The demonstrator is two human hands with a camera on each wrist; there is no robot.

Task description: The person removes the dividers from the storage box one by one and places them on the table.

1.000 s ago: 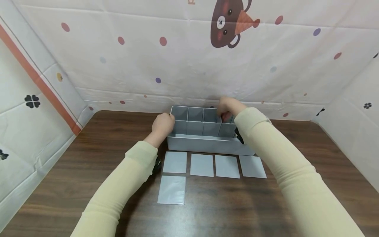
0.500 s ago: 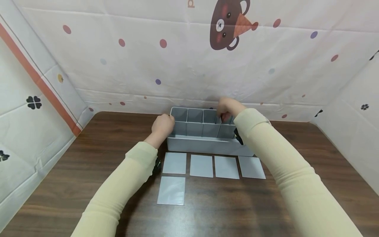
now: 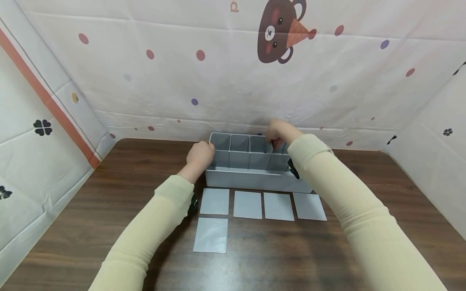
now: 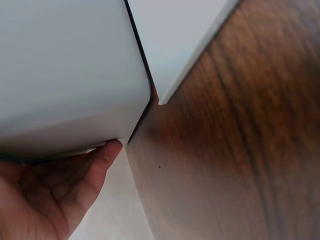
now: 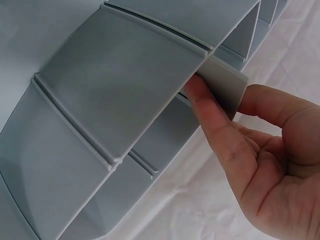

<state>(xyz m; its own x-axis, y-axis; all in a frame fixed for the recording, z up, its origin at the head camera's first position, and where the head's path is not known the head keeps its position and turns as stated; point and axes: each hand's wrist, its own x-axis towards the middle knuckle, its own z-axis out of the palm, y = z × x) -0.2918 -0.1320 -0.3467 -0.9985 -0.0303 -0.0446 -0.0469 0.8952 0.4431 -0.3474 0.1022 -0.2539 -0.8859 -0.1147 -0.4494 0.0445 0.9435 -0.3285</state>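
Head view: grey box (image 3: 258,180) at centre of frame, on the desk (image 3: 276,258) and close to the patterned backdrop (image 3: 160,81); presumably set there for access to both rows of its interior. Left grip (image 3: 201,153) holding the box at its left end, probably as a brace against sliding. Right grip (image 3: 280,131) inside the rear row, right of centre; load hidden at this angle. Four pale panels (image 3: 248,205) flat in a line just below the box, plus a single pale panel (image 3: 210,235) at lower centre-left; likely laid out for easy reach.

Left wrist view: fingers at lower left, narrow and bent against the outer wall near a corner. Cannot tell the thumb position. One panel tip at top centre, just beside the box.

Right wrist view: grip at right, pinching a grey divider (image 5: 225,85) across the box opening at upper right, near paired ridges (image 5: 160,25); apparently held by its outer edge to keep fingertips out of the slot. Cannot tell the depth of seating.
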